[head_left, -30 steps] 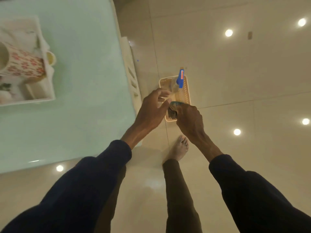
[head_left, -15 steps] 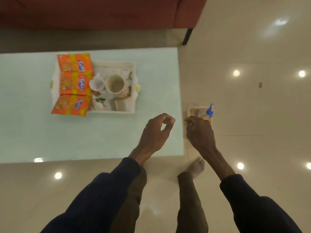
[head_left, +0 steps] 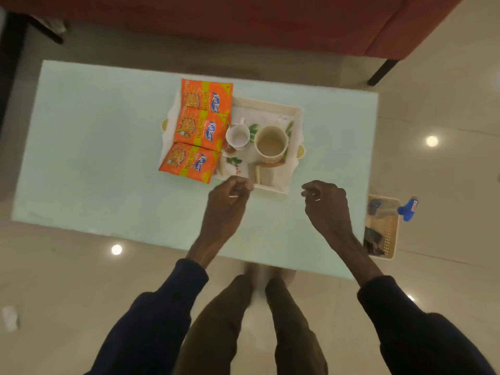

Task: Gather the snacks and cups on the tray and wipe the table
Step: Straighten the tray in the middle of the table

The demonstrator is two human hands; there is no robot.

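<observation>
A white tray (head_left: 295,115) stands in the middle of the pale green table (head_left: 108,158). Three orange snack packets (head_left: 201,128) lie on its left half, overhanging the rim. A small white cup (head_left: 238,136) and a larger patterned mug (head_left: 270,144) stand beside them on the tray. My left hand (head_left: 227,207) hovers just in front of the tray's near edge, fingers loosely curled, holding nothing. My right hand (head_left: 327,207) hangs over the table to the right of the tray, also loosely curled and empty.
A beige basket (head_left: 389,231) sits on the floor by the table's right end, with a blue spray bottle (head_left: 408,209) and a dark cloth (head_left: 372,239) in it. A red sofa (head_left: 270,20) runs behind the table. My legs stand at the near edge.
Both hands have left the basket on the floor and come up over the table, near the tray. The view has swung from the floor back to the whole table.
</observation>
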